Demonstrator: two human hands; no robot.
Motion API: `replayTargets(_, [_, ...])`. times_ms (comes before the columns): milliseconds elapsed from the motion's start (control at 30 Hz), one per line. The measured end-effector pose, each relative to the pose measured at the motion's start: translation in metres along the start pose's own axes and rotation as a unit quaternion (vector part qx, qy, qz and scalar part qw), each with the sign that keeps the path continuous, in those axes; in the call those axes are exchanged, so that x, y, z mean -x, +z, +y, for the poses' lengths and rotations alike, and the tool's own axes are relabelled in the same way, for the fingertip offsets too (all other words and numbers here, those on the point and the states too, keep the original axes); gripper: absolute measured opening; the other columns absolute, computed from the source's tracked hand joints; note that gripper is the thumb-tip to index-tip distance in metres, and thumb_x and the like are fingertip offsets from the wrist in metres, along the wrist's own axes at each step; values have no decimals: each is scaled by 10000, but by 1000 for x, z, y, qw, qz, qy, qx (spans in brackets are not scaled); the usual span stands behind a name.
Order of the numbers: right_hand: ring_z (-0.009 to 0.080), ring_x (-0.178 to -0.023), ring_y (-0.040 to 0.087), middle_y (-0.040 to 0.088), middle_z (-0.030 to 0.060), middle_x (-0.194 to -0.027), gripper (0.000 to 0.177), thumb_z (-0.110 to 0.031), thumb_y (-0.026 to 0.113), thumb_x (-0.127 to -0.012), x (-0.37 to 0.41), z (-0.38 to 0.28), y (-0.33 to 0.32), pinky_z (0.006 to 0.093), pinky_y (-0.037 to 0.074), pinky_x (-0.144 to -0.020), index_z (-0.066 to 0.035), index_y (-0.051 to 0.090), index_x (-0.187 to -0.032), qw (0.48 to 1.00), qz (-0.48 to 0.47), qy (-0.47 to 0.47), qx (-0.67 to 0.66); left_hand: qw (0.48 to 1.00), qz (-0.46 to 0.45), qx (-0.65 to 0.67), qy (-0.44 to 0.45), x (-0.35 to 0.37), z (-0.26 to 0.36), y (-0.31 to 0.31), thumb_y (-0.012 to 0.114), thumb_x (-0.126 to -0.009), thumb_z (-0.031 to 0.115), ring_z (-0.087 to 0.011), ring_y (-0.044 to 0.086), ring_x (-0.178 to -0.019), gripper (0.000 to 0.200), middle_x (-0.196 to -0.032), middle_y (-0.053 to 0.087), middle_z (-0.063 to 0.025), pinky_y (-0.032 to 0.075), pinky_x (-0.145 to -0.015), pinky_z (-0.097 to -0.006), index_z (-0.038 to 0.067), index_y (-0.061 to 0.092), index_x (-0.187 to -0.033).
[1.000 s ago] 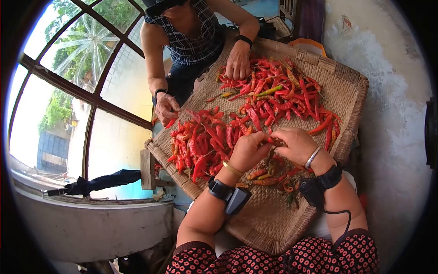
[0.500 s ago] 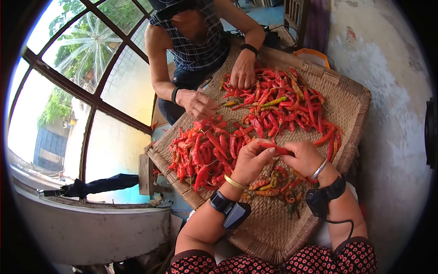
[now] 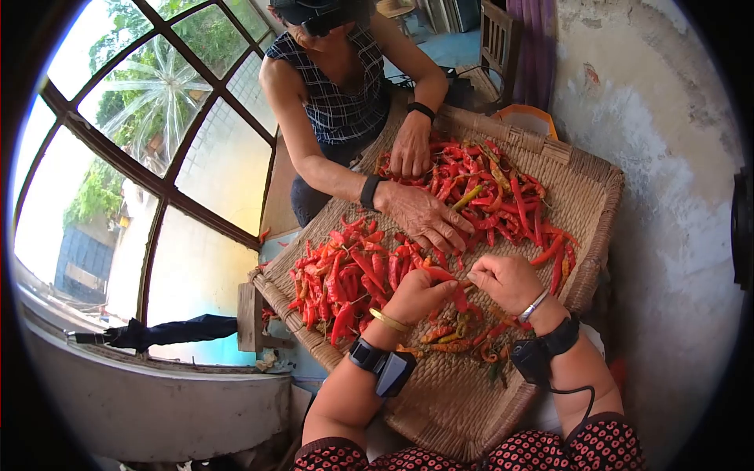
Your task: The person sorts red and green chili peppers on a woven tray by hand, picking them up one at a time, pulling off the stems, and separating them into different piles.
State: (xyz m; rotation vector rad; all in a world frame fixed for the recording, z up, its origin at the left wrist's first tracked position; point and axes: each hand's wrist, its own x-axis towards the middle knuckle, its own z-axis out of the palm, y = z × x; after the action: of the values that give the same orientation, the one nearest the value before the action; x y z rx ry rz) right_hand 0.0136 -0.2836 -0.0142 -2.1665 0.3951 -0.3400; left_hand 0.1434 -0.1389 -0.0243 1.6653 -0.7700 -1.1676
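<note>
Between the thumb and fingers of my left hand (image 3: 418, 302) is a red chili pepper (image 3: 438, 273), its tip end toward the left pile. My right hand (image 3: 509, 286) is closed in a pinch at the pepper's thin stem end, just right of the left hand. Both hands are above a woven tray (image 3: 440, 408). Left of them lies a heap of red chili peppers (image 3: 345, 275). A second heap, red with a few yellowish ones (image 3: 518, 196), is farther back. Under my hands are shrivelled orange and greenish peppers (image 3: 448, 339), partly hidden.
Across the tray sits a person (image 3: 345, 118) in a checked top. That person's one hand (image 3: 428, 220) reaches between the heaps; the other (image 3: 410, 149) rests at the back heap. A folded umbrella (image 3: 181, 331) lies on the window ledge. A wall (image 3: 628, 118) stands at right.
My hands have moved slightly left and apart, the right now at the pepper's stem end. The other person's hand has swung from the left heap's back edge to between the heaps.
</note>
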Motion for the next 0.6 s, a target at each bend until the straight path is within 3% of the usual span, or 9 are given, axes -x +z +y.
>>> replayTargets(67, [289, -632, 610, 617, 119, -653, 236, -298, 619, -775, 1, 2, 1, 375, 470, -567, -63, 609, -756, 1000, -4, -4, 13, 999, -15, -44, 23, 2, -6, -4, 542, -860, 135, -65, 497, -483, 182, -583, 551, -8, 402, -424, -222, -21, 631, -892])
replayTargets(133, [280, -644, 614, 628, 107, -677, 210, -279, 629, -763, 2, 3, 2, 379, 478, -579, -71, 610, -783, 998, -26, -20, 46, 994, -27, -109, -15, -1, -10, -7, 534, -876, 130, -51, 504, -507, 169, -679, 629, -22, 396, -448, -220, -13, 624, -871])
replayTargets(167, [276, -654, 617, 632, 104, -694, 202, -265, 633, -756, 3, 0, 0, 382, 482, -588, -73, 607, -811, 998, -34, -19, 58, 995, -13, -90, -50, 0, -4, -5, 531, -878, 134, -55, 509, -505, 175, -705, 636, -28, 408, -461, -214, -16, 621, -873])
replayTargets(267, [216, -601, 617, 620, 97, -646, 184, -198, 643, -757, 2, -2, -2, 321, 473, -558, -39, 613, -843, 998, -32, -27, 56, 999, 50, 10, -6, -5, -9, -5, 521, -882, 131, -54, 535, -544, 180, -731, 641, -36, 422, -478, -208, -23, 611, -901])
replayTargets(333, [270, -666, 622, 638, 97, -703, 196, -257, 636, -754, 2, -2, -2, 378, 485, -596, -77, 605, -823, 998, -41, -13, 50, 997, 65, 31, 3, -8, -10, -11, 504, -893, 128, -70, 573, -610, 178, -777, 642, -43, 462, -524, -211, -14, 607, -926])
replayTargets(433, [226, -606, 619, 623, 103, -659, 184, -198, 645, -753, 2, -1, -2, 325, 475, -561, -41, 614, -845, 999, -18, -37, 36, 901, 135, 396, 117, -13, -15, -21, 464, -914, 126, -161, 599, -848, 281, -1093, 562, -93, 512, -710, -288, 21, 464, -1175])
replayTargets(533, [225, -619, 624, 626, 105, -672, 183, -196, 647, -751, 2, -1, -1, 322, 476, -565, -41, 613, -845, 999, -19, -33, 38, 899, 151, 395, 115, -17, -22, -27, 455, -918, 125, -197, 567, -978, 339, -1157, 520, -93, 498, -759, -323, 50, 391, -1243])
replayTargets(567, [229, -624, 624, 626, 107, -675, 184, -200, 648, -749, 1, 1, -1, 325, 477, -567, -46, 612, -843, 998, -22, -34, 46, 939, 191, 282, 52, -15, -17, -22, 527, -875, 135, -232, 559, -1007, 363, -1130, 539, -118, 487, -769, -345, 49, 426, -1213])
replayTargets(600, [233, -628, 625, 627, 108, -678, 186, -204, 650, -747, 1, 2, 0, 327, 478, -570, -50, 610, -842, 998, -24, -34, 55, 939, 191, 282, 52, -16, -22, -20, 527, -875, 135, -232, 559, -1007, 363, -1130, 539, -118, 487, -769, -345, 49, 426, -1213])
